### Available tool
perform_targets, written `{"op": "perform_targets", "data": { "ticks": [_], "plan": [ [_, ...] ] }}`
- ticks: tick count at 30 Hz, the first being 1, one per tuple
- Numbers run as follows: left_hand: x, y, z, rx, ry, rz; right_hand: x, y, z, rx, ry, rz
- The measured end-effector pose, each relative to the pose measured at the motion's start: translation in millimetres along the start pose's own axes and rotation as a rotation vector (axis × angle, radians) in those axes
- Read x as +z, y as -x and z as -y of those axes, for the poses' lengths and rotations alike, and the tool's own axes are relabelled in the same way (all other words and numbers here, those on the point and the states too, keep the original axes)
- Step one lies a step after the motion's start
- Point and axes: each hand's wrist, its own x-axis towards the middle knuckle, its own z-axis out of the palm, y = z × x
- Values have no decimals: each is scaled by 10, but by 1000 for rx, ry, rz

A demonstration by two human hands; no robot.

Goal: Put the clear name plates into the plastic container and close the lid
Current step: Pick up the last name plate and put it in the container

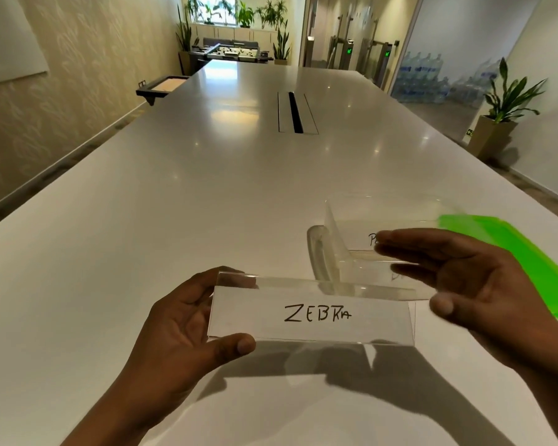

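A clear name plate point(313, 317) with a white card reading "ZEBRA" is held above the table. My left hand point(181, 329) grips its left end, thumb on the front and fingers behind. My right hand point(464, 278) is at its right end with fingers spread, blurred, and I cannot tell if it touches the plate. Behind the plate stands the clear plastic container point(351, 233), open on top, with another name plate point(364, 243) showing partly inside it. The green lid point(522, 252) lies flat on the table to the right of the container.
The long white table point(207, 194) stretches ahead, with a cable slot point(295, 112) in its middle. A dark tray point(161, 86) sticks out at the far left edge. Potted plants point(503, 114) and a foosball table point(236, 54) stand beyond the table.
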Motion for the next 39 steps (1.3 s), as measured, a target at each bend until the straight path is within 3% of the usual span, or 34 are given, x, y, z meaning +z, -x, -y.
{"op": "perform_targets", "data": {
  "ticks": [4, 9, 26, 31, 35, 39],
  "plan": [
    [81, -40, -4, 8, -10, 68, 137, 11, 143, 41, 430, 235],
    [177, -104, -42, 34, -33, 104, 270, 6, 225, 42, 771, 326],
    [300, -146, -13, 109, -43, 131, 169, -8, 316, -14, 978, 300],
    [217, -249, 137, 31, 12, 175, -22, -151, 399, -50, 993, 242],
    [183, -295, 423, -106, -258, 62, -250, -331, 403, -36, 990, 186],
    [96, -257, 721, -38, -937, 14, -476, -528, 334, 4, 1005, 166]
  ]
}}
